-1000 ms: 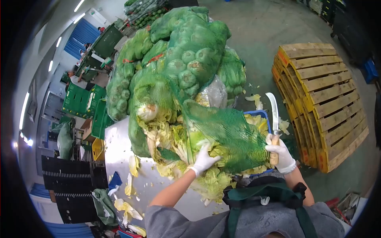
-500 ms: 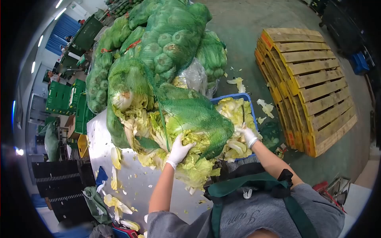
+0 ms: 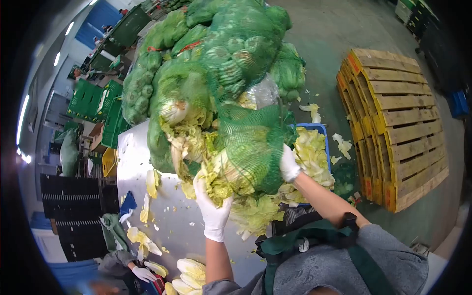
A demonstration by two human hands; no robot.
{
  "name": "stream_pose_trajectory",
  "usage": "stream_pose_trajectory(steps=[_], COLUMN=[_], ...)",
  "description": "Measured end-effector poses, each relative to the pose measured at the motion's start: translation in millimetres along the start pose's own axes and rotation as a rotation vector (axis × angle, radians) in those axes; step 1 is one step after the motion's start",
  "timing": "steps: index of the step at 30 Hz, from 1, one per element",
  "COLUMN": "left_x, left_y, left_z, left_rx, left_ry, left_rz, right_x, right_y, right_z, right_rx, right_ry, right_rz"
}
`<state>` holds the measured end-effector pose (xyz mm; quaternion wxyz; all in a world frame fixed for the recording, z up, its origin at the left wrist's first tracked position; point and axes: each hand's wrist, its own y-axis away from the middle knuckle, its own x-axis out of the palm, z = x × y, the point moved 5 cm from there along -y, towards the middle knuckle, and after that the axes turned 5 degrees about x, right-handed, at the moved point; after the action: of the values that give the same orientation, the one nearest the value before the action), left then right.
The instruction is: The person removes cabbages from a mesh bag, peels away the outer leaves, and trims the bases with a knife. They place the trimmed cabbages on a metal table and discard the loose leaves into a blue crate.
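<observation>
My left hand (image 3: 212,206), in a white glove, has its fingers closed around the loose yellow-green leaves of a napa cabbage (image 3: 233,172) at the mouth of a green mesh bag (image 3: 253,125). On the bag's right side, my gloved right hand (image 3: 289,166) grips the netting; its fingertips are partly hidden. The mesh still covers the upper part of the cabbage. More cabbage leaves (image 3: 258,214) lie under it on the metal table (image 3: 182,228). Just left of the bag, another netted bag holds a cabbage (image 3: 174,112) with its cut base showing.
Full mesh bags (image 3: 233,54) are piled behind the table. A blue crate (image 3: 327,147) of leaves stands at right, beyond it stacked wooden pallets (image 3: 403,108). Cabbages (image 3: 189,276) and a co-worker's gloved hand (image 3: 143,274) are at lower left.
My right hand has moved from the leaves in the blue crate to the mesh bag. The bag is raised and bunched more upright. A co-worker's arm and several cabbages now show at lower left.
</observation>
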<state>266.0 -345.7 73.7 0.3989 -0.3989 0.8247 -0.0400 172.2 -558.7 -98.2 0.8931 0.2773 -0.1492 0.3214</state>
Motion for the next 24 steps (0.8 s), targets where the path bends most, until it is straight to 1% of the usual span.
stream_pose_trajectory(steps=[1,2,4,5,8,9,11,12,14,15,16,18,20,22,24], left_x=[-11.2,-19.8,-33.9,-40.0,-39.5,-35.3,-15.9,-7.9,5.2,8.8,5.3,-5.0,-11.9,-16.4,-16.8], left_y=[0.7,5.3,34.5,56.5,126.3,149.9,210.3,232.6,252.4,256.1,256.0,253.2,253.2,247.0,231.1], left_z=[-3.9,-2.8,-0.4,3.0,19.6,32.1,74.7,87.0,91.0,94.4,96.2,103.3,114.4,123.3,129.0], left_rx=[0.014,-0.017,-0.086,-0.105,-0.272,-0.335,-0.505,-0.587,-0.709,-0.758,-0.734,-0.684,-0.671,-0.686,-0.734], left_ry=[0.015,0.072,0.190,0.125,0.118,0.195,0.348,0.427,0.683,0.813,0.841,0.900,0.830,0.714,0.547], left_rz=[-0.070,-0.170,-0.361,-0.412,-0.629,-0.684,-0.737,-0.767,-0.831,-0.859,-0.809,-0.700,-0.501,-0.333,-0.201], right_x=[6.9,20.3,68.2,67.8,94.4,85.5,62.9,72.5,33.0,2.0,-32.3,-72.0,-76.7,-117.5,-141.9], right_y=[-19.8,-33.1,15.5,5.8,47.0,37.0,35.8,64.5,49.8,26.4,7.2,24.8,50.6,59.0,72.8], right_z=[-21.3,-47.6,-5.8,-37.0,-21.6,-52.4,-77.8,-24.9,-30.5,-50.1,-67.5,-30.8,1.6,14.2,25.3], right_rx=[-0.038,-0.089,-0.185,-0.071,-0.197,-0.213,-0.212,-0.397,-0.184,-0.213,-0.235,0.185,0.310,0.302,-0.015], right_ry=[0.104,0.118,0.313,0.162,0.842,0.854,0.628,0.854,0.774,0.595,0.415,0.572,0.553,0.873,1.081], right_rz=[-0.048,-0.014,0.201,0.235,0.419,0.417,0.177,0.051,-0.116,-0.081,-0.051,-0.201,-0.144,-0.192,-0.327])
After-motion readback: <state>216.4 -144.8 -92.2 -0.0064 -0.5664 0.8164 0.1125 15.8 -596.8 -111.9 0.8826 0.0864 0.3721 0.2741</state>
